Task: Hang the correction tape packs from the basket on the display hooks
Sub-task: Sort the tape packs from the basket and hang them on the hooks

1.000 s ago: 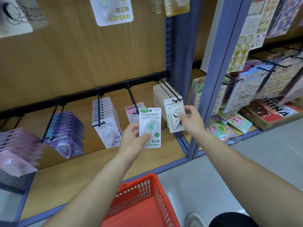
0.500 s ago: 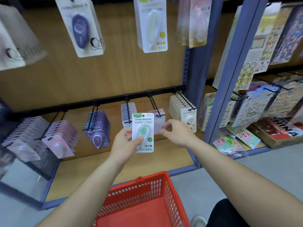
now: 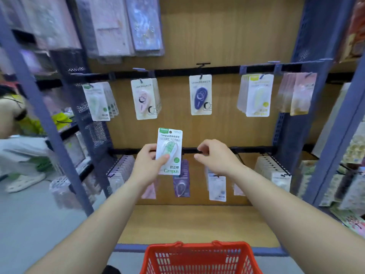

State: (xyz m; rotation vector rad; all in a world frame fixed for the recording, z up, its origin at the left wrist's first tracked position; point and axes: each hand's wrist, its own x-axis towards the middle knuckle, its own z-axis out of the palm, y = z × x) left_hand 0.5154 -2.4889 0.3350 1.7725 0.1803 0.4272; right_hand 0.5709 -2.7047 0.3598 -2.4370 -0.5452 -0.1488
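Wood backboard (image 3: pixel 227 46) | left hand (image 3: pixel 147 165) grips glossy rectangular pack (image 3: pixel 170 149) | mesh basket (image 3: pixel 199 258)

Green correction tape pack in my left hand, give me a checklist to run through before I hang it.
1. Grip: left hand pinches the green pack upright, thumb on its front: ok.
2. Hang hole at the pack's top uncovered: ok.
3. Right hand free to help, holds nothing: ok.
4. Pack hung: not ok, it is held in front of the lower rail.
5. Target spot: the upper-left green packs look similar, but blurred: cannot tell.
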